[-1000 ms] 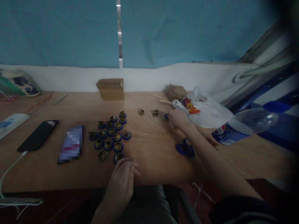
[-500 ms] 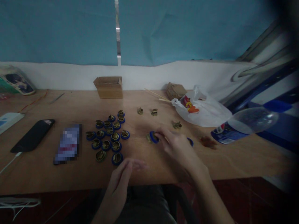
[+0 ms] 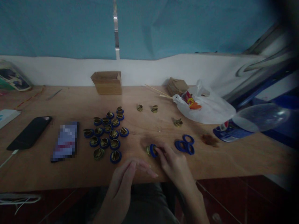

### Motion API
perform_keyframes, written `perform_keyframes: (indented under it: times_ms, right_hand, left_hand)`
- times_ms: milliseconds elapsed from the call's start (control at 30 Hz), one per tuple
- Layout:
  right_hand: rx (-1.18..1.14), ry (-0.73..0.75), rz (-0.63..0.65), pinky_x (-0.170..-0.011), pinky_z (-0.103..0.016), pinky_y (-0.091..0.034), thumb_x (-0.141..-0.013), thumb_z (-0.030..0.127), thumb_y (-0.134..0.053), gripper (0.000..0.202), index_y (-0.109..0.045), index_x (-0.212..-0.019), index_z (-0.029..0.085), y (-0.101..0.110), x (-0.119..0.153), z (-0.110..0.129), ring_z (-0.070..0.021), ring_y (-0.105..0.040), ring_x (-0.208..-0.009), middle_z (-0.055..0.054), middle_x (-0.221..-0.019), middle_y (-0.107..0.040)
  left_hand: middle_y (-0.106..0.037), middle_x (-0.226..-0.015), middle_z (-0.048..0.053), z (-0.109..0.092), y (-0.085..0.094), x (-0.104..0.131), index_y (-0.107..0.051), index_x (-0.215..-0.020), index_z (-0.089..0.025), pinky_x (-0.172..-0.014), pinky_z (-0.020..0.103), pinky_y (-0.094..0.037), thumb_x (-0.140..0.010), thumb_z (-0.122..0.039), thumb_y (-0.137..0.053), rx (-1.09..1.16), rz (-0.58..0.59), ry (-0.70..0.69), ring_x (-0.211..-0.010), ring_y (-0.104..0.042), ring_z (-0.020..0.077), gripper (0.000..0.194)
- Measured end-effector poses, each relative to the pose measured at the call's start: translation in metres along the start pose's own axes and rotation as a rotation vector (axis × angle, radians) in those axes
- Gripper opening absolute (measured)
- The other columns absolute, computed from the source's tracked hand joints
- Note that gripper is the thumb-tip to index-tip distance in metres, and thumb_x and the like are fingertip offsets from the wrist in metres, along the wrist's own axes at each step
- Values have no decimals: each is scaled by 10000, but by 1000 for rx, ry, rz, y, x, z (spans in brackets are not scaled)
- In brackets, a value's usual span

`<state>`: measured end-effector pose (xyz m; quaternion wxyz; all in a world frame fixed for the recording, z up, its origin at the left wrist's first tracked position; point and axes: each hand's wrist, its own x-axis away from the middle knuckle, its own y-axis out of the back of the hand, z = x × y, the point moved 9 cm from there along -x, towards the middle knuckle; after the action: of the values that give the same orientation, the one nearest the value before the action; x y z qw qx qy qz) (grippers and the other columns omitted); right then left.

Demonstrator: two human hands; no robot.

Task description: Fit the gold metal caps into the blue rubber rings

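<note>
My right hand (image 3: 171, 160) pinches a brass-coloured piece with a blue ring (image 3: 153, 150) around it, just above the wooden table. My left hand (image 3: 127, 174) hovers near the table's front edge, fingers extended and holding nothing. Left of centre stands a group of several brass pieces with blue rings (image 3: 107, 128). One brass piece without a ring (image 3: 99, 153) lies at that group's front. Several loose blue rings (image 3: 185, 145) lie to the right of my right hand. Farther back are two bare brass pieces (image 3: 154, 109), and another brass piece (image 3: 177, 122) is nearer the plastic bag.
An open cardboard box (image 3: 107, 86) stands at the back. On the right are a white plastic bag (image 3: 205, 109), a brown paper packet (image 3: 177, 86) and a lying bottle (image 3: 249, 123). A black phone (image 3: 30, 133) and a pixelated item (image 3: 65, 141) lie left.
My right hand has moved toward me with the ringed piece, uncovering the loose blue rings. The left hand's fingers reach slightly farther right. The view has shifted a little.
</note>
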<state>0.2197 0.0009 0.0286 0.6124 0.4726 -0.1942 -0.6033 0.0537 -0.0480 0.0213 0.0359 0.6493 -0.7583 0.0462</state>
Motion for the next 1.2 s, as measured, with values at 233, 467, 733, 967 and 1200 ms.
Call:
perform_keyframes:
  times_ms: [233, 467, 733, 967, 1200]
  right_hand:
    - [-47, -36, -45, -678, -295, -525, -971, 236, -436, 142, -573, -986, 201, -11, 4, -4, -202, -709, -777, -57, -880, -720]
    - [-79, -79, -73, -739, -314, -533, -962, 233, -446, 123, -563, -979, 196, -17, 5, -11, -207, -700, -824, -72, -905, -706]
    - [-110, -59, -56, -760, -311, -529, -962, 226, -452, 107, -551, -991, 199, -17, 5, -10, -199, -689, -834, -66, -900, -691]
    - [-120, -57, -56, -754, -319, -531, -961, 224, -448, 112, -554, -981, 192, -15, 4, -8, -198, -680, -830, -77, -900, -687]
    - [-108, -71, -53, -758, -331, -541, -960, 251, -429, 138, -557, -970, 198, -14, 4, -7, -206, -692, -841, -80, -902, -701]
  left_hand:
    - [-736, -911, 32, -9, -2, 0, -672, -888, -204, -924, 305, -432, -968, -256, -365, -63, 16, -62, -939, -643, 196, 321]
    - [-735, -867, 42, -15, -5, 0, -679, -877, -194, -879, 306, -484, -985, -313, -332, 19, -26, -52, -874, -663, 190, 382]
    - [-735, -858, 38, -18, -9, 0, -673, -850, -205, -867, 318, -501, -975, -273, -343, 0, 21, -57, -889, -662, 195, 360]
    - [-739, -858, 39, -17, -9, 0, -664, -874, -204, -866, 322, -506, -971, -264, -355, 24, 28, -58, -909, -665, 199, 330]
    - [-745, -855, 44, -18, -11, 0, -671, -869, -191, -887, 328, -493, -973, -295, -356, 42, 28, -34, -906, -668, 204, 347]
